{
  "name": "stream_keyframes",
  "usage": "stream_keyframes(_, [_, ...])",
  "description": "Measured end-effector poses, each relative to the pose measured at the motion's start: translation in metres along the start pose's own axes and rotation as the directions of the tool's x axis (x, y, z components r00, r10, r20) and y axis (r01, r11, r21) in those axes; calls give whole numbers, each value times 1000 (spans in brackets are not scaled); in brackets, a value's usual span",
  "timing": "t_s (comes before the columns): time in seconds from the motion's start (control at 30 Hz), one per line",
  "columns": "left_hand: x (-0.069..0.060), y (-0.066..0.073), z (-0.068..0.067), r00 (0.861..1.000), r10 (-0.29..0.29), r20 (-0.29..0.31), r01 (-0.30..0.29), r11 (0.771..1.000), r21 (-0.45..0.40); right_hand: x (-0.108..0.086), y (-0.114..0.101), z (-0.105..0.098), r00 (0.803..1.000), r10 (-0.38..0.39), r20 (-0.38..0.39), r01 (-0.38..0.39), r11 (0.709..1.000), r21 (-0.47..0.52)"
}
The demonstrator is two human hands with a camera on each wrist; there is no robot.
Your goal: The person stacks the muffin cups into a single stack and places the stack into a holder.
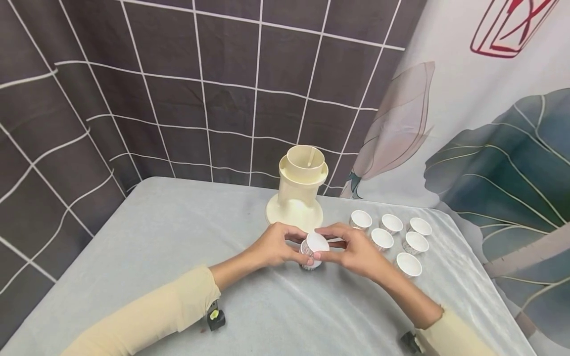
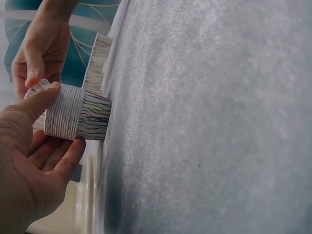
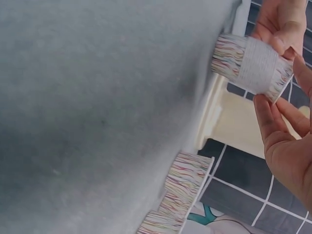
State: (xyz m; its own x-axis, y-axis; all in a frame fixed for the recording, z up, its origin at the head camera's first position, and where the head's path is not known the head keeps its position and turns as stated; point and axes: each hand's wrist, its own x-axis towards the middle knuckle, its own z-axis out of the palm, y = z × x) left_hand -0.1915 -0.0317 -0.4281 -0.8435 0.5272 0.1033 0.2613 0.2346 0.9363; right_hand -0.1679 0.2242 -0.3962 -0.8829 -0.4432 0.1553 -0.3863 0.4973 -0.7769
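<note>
A stack of nested paper cups (image 1: 307, 263) with a streaky coloured pattern stands on the table in front of me. Its rims form a ridged band, seen in the left wrist view on the stack (image 2: 92, 114). My left hand (image 1: 279, 245) grips the stack from the left, thumb and fingers around the ridged rims. With thumb and fingertips, my right hand (image 1: 354, 251) pinches a single paper cup (image 1: 318, 242) at the stack's top. That cup tilts slightly, its white inside facing up; in the right wrist view its patterned wall (image 3: 283, 77) shows above the rims.
Just behind the hands stands a cream plastic cylinder (image 1: 297, 190) on a round flared base. Several separate paper cups (image 1: 408, 264) stand mouth up at the right of the table (image 1: 187, 222). Dark gridded cloth (image 1: 227, 59) hangs behind the table.
</note>
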Motion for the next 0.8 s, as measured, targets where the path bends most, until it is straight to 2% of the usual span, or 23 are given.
stream_keyframes(0.5, [-2, -4, 0, 1000, -21, 22, 24, 987, -160, -4, 11, 7, 999, 30, 23, -33, 989, 141])
stream_keyframes(0.63, [-4, -4, 0, 999, -27, 35, 32, 987, -156, -4, 11, 7, 999, 36, 34, -41, 989, 139])
stream_keyframes(0.8, [-1, -3, -1, 1000, 10, 20, -8, 997, -73, -2, 9, 5, 996, 74, 56, -79, 993, 89])
